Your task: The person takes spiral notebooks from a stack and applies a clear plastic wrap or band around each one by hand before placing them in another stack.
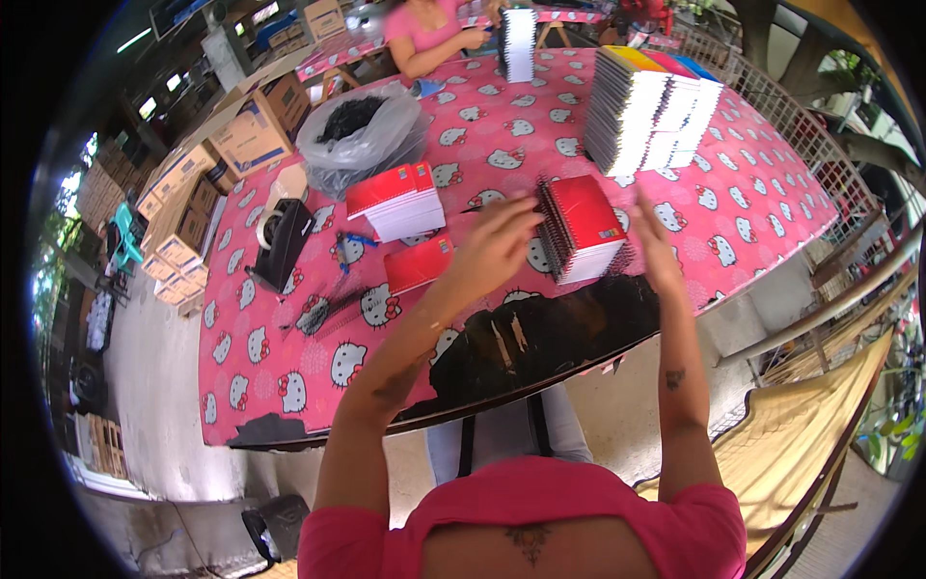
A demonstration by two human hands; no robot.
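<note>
A stack of red spiral notebooks (585,214) stands before me near the table's front edge, black coils along its left side. My left hand (495,243) is at that coil side, fingers stretched toward it; whether they touch it I cannot tell. Beside the stack's right side, my right hand (657,241) is upright with its fingers extended, holding nothing. Left of my left hand lie a flat red notebook cover or block (419,263) and a pile of red-covered blocks (397,201) with no coils visible.
Tall stacks of coiled notebooks (648,121) stand at the back right. To the left are a plastic bag (386,145) of black coils, a black tape dispenser (284,246), a blue-handled tool (344,249) and loose black coils (333,311). A co-worker (424,43) sits across the table.
</note>
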